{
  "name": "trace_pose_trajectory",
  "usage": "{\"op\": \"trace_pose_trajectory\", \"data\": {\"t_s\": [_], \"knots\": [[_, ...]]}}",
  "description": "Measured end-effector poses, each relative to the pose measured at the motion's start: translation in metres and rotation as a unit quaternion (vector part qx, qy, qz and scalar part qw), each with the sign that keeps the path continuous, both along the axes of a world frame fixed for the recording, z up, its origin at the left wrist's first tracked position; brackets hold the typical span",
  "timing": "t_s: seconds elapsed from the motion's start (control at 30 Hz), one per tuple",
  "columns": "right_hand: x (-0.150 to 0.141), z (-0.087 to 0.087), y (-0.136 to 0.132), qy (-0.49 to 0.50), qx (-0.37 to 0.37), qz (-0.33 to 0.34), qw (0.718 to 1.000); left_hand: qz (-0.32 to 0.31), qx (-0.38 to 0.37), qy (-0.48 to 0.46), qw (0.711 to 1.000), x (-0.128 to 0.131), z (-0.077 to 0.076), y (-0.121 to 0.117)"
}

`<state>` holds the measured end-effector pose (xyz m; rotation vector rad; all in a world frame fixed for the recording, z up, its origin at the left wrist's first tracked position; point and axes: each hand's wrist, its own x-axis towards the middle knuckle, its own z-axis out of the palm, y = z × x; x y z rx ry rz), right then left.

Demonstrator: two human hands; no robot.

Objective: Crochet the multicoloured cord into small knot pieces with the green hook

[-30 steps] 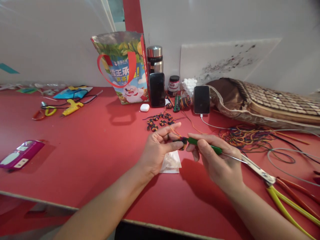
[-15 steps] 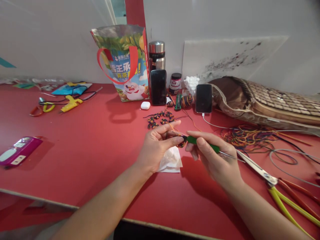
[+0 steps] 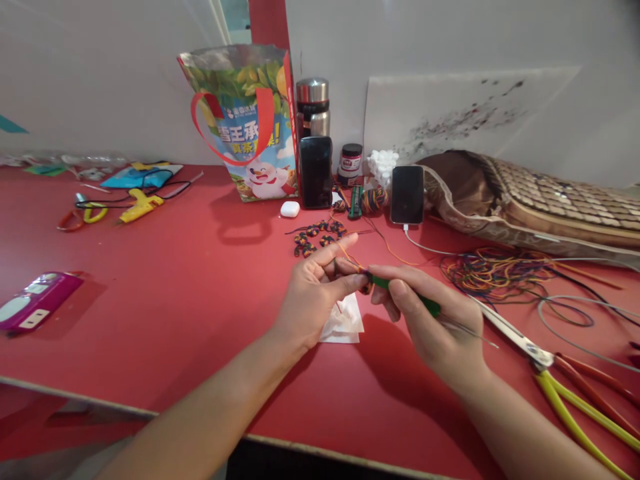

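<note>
Between the thumb and fingers of my left hand (image 3: 315,293) is a small crocheted piece (image 3: 367,285) of multicoloured yarn, mostly hidden by the fingertips. An orange strand (image 3: 347,255) runs over the left fingers. My right hand (image 3: 430,310) grips a crochet hook (image 3: 427,303) by its green handle; one thin metal end sticks out behind the palm, and the front tip meets the piece and is hidden. White paper (image 3: 344,321) lies on the table beneath the hands. Several small crocheted pieces (image 3: 313,233) of similar yarn lie just beyond.
Large scissors (image 3: 540,357) lie at the right, below a yarn tangle (image 3: 495,277). Behind stand a gift bag (image 3: 255,133), a thermos (image 3: 313,100), a dark phone (image 3: 317,173) and a charging phone (image 3: 407,195). To the left lie a yellow glue gun (image 3: 140,207) and a purple power strip (image 3: 40,303).
My right hand has turned slightly, so the hook's rear metal end points lower and the handle sits closer to the piece. The left hand keeps its hold almost unmoved.
</note>
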<state>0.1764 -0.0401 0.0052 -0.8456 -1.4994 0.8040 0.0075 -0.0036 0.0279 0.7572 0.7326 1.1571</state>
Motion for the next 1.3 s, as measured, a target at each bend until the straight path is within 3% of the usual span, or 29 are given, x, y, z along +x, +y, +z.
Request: {"op": "trace_pose_trajectory", "data": {"t_s": [0.2, 0.5, 0.7, 0.87, 1.03, 1.17, 1.3], "knots": [[-0.003, 0.000, 0.000, -0.041, 0.038, -0.050, 0.997, 0.007, 0.022, 0.011, 1.000, 0.002, 0.000, -0.003], [-0.016, -0.004, -0.003, -0.106, 0.137, -0.125, 0.977, 0.019, -0.011, -0.028, 0.999, 0.009, 0.001, -0.010], [-0.012, -0.007, -0.003, -0.048, 0.084, -0.078, 0.992, 0.002, -0.025, -0.055, 0.998, 0.002, 0.004, -0.004], [-0.010, -0.004, -0.002, -0.044, 0.043, -0.065, 0.996, 0.004, 0.003, -0.014, 1.000, 0.002, 0.002, -0.007], [-0.017, -0.001, -0.002, -0.133, 0.137, -0.153, 0.970, 0.027, 0.006, -0.005, 1.000, 0.007, 0.001, -0.010], [-0.015, -0.001, -0.002, -0.145, 0.195, -0.118, 0.963, -0.013, -0.014, -0.063, 0.998, 0.004, 0.005, -0.006], [-0.010, -0.001, -0.001, -0.111, 0.149, -0.067, 0.980, -0.039, -0.006, -0.056, 0.998, -0.004, 0.007, 0.000]]}}
